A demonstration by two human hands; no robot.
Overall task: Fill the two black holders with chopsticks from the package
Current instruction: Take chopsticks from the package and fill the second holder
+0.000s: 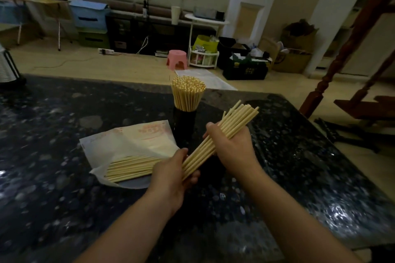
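Note:
A bundle of pale wooden chopsticks (233,123) slants from lower left to upper right above the table. My right hand (232,148) grips its middle and my left hand (173,172) grips its lower end. Behind the hands stands a black holder (184,123) packed full of upright chopsticks (188,94). A white plastic package (132,144) with red print lies open at the left, with several loose chopsticks (130,168) lying in it. A second black holder seems to sit in the dark patch behind my hands, but I cannot make it out.
The table (64,134) is dark speckled stone. A white fan base (8,68) stands at its far left corner. Beyond the far edge are a pink stool (177,60), boxes and a wooden chair leg (333,74) at the right.

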